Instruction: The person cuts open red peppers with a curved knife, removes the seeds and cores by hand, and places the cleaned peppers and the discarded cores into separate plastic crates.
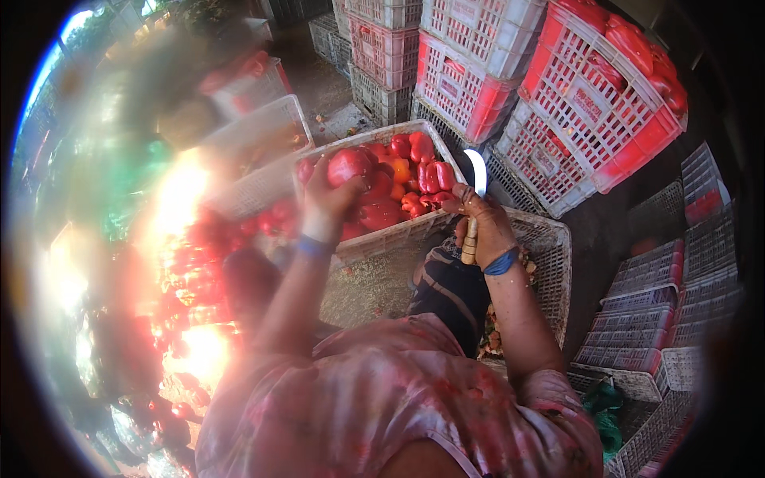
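My left hand is closed around a red bell pepper, held over the left part of a white plastic crate. Inside this crate lie several red bell peppers and an orange one. To the right, my right hand grips a curved knife by its light wooden handle. The knife's bright blade points up and away from me, hooking left at its tip. A gap separates the blade from the pepper in my left hand.
A crate with pepper scraps stands beside my right forearm. Tall stacks of crates rise beyond, the right one filled with red peppers. More crates lie at the right. Glare blurs a red heap at the left.
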Available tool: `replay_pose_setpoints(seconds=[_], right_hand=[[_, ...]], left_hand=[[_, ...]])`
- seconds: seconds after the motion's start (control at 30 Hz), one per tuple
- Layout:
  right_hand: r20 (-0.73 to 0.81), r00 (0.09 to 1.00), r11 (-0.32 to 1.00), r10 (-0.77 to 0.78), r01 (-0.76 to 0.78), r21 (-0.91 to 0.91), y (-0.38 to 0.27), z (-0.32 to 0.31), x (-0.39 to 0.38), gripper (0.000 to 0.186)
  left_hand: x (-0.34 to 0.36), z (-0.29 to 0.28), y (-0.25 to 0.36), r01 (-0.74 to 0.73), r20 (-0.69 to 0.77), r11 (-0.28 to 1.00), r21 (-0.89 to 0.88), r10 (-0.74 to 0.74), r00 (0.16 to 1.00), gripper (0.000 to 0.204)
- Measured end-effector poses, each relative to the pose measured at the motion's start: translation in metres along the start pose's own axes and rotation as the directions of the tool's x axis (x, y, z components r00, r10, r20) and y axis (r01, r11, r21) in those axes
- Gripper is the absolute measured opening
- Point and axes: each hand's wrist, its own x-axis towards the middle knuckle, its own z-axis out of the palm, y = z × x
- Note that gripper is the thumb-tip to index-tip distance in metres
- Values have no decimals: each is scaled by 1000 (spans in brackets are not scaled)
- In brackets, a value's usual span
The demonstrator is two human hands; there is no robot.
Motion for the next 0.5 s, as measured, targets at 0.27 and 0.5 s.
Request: replay_pose_setpoints(seconds=[0.27,0.5], right_hand=[[125,985,975,-118,91,201,-13,40,14,32],[146,988,942,57,-102,321,-61,40,-9,40]], left_hand=[[60,64,33,-5,210,966,260,-52,976,69],[62,80,41,-150,259,938,312,68,963,80]])
